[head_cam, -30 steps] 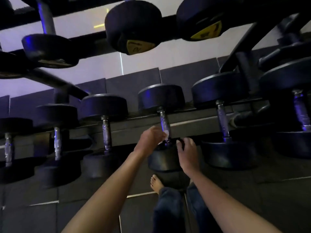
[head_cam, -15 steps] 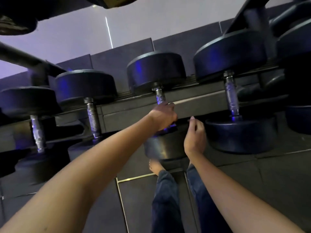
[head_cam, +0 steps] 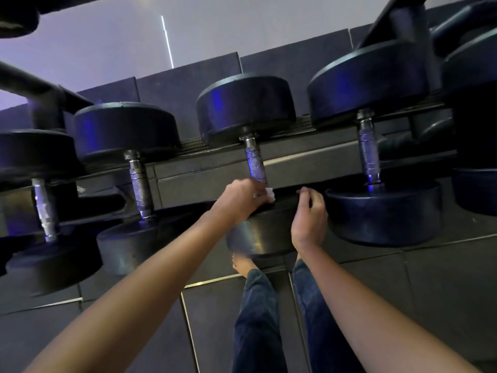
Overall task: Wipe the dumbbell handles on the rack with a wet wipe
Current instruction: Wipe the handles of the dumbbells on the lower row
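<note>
Black dumbbells lie in a row on the dark rack (head_cam: 309, 168). My left hand (head_cam: 242, 197) grips the white wet wipe (head_cam: 269, 194) round the near end of the middle dumbbell's knurled steel handle (head_cam: 255, 164). Only a small corner of the wipe shows past my fingers. My right hand (head_cam: 309, 219) hovers just to the right with loosely curled fingers and holds nothing. It sits above the near head (head_cam: 258, 238) of that dumbbell. The neighbouring handle on the left (head_cam: 139, 184) and the one on the right (head_cam: 369, 154) are bare.
Another handle (head_cam: 44, 208) shows at the far left. Upper rack bars and dumbbell heads hang at the top left (head_cam: 16, 20) and top right (head_cam: 470, 41). My legs (head_cam: 258, 319) and a bare foot (head_cam: 242, 265) stand on the dark tiled floor (head_cam: 430, 292).
The view has tilted down and moved closer to the lower rack. My left hand has slid down the middle handle to its near end, and the wipe's corner shows again.
</note>
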A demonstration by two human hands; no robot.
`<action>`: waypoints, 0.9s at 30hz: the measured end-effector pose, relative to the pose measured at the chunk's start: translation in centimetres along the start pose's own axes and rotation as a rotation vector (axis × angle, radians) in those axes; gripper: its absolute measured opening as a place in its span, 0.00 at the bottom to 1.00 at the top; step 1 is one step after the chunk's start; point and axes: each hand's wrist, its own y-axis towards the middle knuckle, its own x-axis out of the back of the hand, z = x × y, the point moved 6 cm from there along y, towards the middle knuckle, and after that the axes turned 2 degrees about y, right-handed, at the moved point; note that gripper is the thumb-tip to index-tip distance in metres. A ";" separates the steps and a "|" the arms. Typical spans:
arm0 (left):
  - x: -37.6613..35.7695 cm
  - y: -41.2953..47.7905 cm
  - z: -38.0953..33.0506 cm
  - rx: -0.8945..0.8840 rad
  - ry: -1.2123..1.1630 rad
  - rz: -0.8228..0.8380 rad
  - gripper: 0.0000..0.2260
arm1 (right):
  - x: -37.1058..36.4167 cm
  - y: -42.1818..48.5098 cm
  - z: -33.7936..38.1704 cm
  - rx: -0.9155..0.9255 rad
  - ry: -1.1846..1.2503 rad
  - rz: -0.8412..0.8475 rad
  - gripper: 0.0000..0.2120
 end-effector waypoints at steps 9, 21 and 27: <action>-1.8 2.0 4.4 0.294 -0.414 -0.019 0.05 | 0.0 0.1 0.0 -0.036 0.026 0.012 0.17; -1.5 2.2 4.7 0.302 -0.547 0.003 0.13 | 0.1 0.1 -0.2 -0.046 0.045 -0.001 0.15; -1.6 1.7 5.3 0.293 -0.566 -0.045 0.13 | 0.1 0.1 -0.2 -0.044 0.040 0.000 0.16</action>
